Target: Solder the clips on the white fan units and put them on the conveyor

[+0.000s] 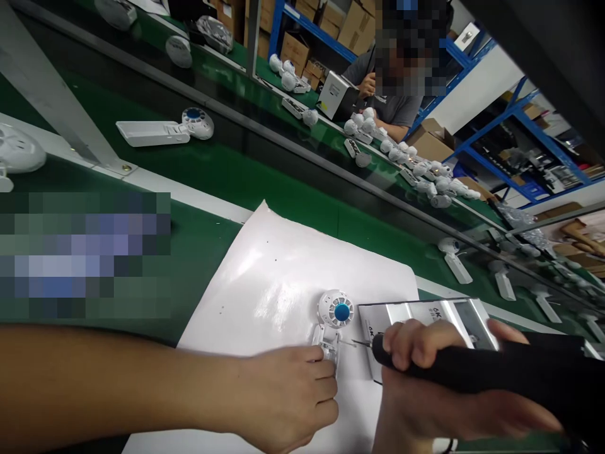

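Observation:
A small white handheld fan [331, 315] with a blue centre lies on a white sheet [283, 271]. My left hand [293, 397] is closed over the fan's handle, which shows its inner parts near the neck; the rest of the handle is under my fingers. In my right hand [411, 403] is a black electric screwdriver [466, 372], held sideways. Its thin bit points left at the handle, and whether it touches cannot be made out. Behind the screwdriver sits an open box [392, 315] marked "6K", partly hidden by my hand.
Beyond the sheet runs a green belt [265, 183] carrying another white fan [165, 131] and, farther right, several more. A metal frame bar [66, 94] slants at the left. Across the line a person [401, 107] sits by a row of white fans [420, 167].

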{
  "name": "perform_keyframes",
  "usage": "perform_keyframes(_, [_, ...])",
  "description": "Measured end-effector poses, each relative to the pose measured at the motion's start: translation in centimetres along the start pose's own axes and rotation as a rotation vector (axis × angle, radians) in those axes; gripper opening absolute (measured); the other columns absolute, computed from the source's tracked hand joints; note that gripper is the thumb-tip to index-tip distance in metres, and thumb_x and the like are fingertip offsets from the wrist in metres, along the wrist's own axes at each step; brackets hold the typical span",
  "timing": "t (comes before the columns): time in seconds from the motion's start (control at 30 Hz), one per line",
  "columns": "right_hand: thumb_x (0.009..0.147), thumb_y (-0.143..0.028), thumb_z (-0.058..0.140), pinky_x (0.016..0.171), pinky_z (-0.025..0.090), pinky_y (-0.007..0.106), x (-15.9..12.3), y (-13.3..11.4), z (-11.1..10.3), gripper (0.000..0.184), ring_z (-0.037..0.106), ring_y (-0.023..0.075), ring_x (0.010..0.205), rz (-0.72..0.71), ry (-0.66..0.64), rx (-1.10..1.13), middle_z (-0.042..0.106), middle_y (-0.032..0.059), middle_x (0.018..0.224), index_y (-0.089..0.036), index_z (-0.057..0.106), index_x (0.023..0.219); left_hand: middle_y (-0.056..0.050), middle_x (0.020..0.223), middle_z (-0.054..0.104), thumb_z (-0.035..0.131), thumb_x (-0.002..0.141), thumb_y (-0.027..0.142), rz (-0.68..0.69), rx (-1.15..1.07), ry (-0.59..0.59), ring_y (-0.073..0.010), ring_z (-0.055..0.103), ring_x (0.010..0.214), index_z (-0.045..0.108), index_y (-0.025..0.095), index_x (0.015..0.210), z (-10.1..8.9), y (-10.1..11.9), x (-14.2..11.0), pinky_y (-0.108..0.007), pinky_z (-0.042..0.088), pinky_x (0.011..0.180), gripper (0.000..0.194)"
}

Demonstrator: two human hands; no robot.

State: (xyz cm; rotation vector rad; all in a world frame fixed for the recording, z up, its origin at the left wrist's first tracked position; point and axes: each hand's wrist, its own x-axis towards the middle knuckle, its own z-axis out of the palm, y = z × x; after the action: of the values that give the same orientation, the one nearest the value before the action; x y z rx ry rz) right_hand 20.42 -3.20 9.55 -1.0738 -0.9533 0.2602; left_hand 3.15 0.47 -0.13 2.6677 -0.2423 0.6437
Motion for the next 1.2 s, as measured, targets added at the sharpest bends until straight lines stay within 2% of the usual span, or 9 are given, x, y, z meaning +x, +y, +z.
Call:
perform_keyframes(0.13, [0.088,-0.086,0.051,0.039,0.042,0.029,-0.6,1.3,1.4,0.062,0.037,0.0125,0.036,0.055,-0.056,0.053,0.054,-0.0142,0.057,-0.033,0.048,0.121,-0.008,0.088,0.062,0.065,0.095,0.030,0.012,0.024,0.004,-0.0229,0.054,0.083,0.065,0.016,0.091,0.2,0.0,0.0,-0.039,0.046,0.082,0.015])
perform_keyframes(0.37, [0.091,-0.076,0.061,0.042,0.044,0.027,-1.3,3.0,1.7,0.054,0.040,0.0114,0.038,0.096,-0.109,0.110,0.054,-0.0129,0.059,-0.032,0.048,0.119,-0.007,0.086,0.061,0.063,0.095,0.029,0.014,0.028,0.026,-0.0225,0.053,0.080,0.066,0.015,0.090,0.3,0.0,0.1,-0.039,0.046,0.082,0.015])
perform_keyframes(0.5, [0.091,-0.068,0.064,0.043,0.042,0.025,-1.9,3.8,2.1,0.047,0.039,0.0099,0.040,0.121,-0.100,0.130,0.052,-0.0126,0.059,-0.031,0.049,0.116,-0.007,0.085,0.061,0.065,0.093,0.030,0.019,0.035,0.014,-0.0228,0.052,0.080,0.066,0.015,0.090,0.2,-0.1,0.1,-0.039,0.046,0.082,0.015])
perform_keyframes(0.77, [0.097,-0.061,0.058,0.042,0.040,0.026,-2.4,4.5,1.9,0.038,0.039,0.0107,0.040,0.129,-0.042,0.154,0.051,-0.0113,0.060,-0.029,0.049,0.116,-0.006,0.085,0.062,0.061,0.097,0.030,0.011,0.073,0.020,-0.0219,0.051,0.076,0.065,0.016,0.091,0.0,0.1,0.1,-0.039,0.046,0.079,0.015])
perform_keyframes(0.87, [0.098,-0.066,0.057,0.045,0.045,0.029,-2.1,3.7,1.6,0.043,0.044,0.0130,0.042,0.037,0.022,0.176,0.054,-0.0104,0.062,-0.030,0.050,0.121,-0.008,0.087,0.064,0.060,0.097,0.029,0.008,0.122,0.013,-0.0228,0.052,0.079,0.066,0.015,0.094,-0.1,-0.3,0.2,-0.040,0.048,0.084,0.016])
perform_keyframes(0.97, [0.098,-0.075,0.048,0.050,0.048,0.032,-2.1,1.8,1.3,0.052,0.048,0.0149,0.048,-0.178,0.208,0.168,0.057,-0.0098,0.065,-0.033,0.050,0.129,-0.010,0.091,0.065,0.057,0.096,0.021,0.069,0.221,0.014,-0.0235,0.054,0.083,0.069,0.014,0.094,-0.6,-0.9,0.8,-0.041,0.048,0.099,0.014])
perform_keyframes(1.07, [0.107,-0.058,0.036,0.053,0.050,0.035,-3.1,-0.3,0.4,0.040,0.049,0.0160,0.051,-0.327,0.345,0.101,0.059,-0.0061,0.070,-0.032,0.052,0.133,-0.010,0.088,0.065,0.053,0.098,0.015,0.137,0.287,-0.006,-0.0235,0.054,0.082,0.070,0.016,0.092,-1.1,-0.7,1.7,-0.040,0.049,0.099,0.018])
perform_keyframes(1.13, [0.108,-0.045,0.034,0.054,0.050,0.037,-4.0,-1.2,-0.6,0.033,0.049,0.0161,0.052,-0.331,0.281,0.092,0.058,-0.0048,0.071,-0.033,0.051,0.133,-0.009,0.085,0.062,0.055,0.097,0.018,0.197,0.241,-0.041,-0.0230,0.052,0.080,0.068,0.017,0.088,-1.4,0.1,1.9,-0.039,0.050,0.089,0.016])
perform_keyframes(1.2, [0.106,-0.047,0.037,0.052,0.047,0.036,-4.8,-1.7,-1.9,0.032,0.047,0.0158,0.050,-0.299,0.152,0.116,0.055,-0.0052,0.069,-0.033,0.052,0.132,-0.008,0.083,0.059,0.058,0.095,0.024,0.236,0.165,-0.077,-0.0224,0.050,0.078,0.066,0.017,0.087,-1.4,1.1,1.7,-0.039,0.049,0.080,0.014])
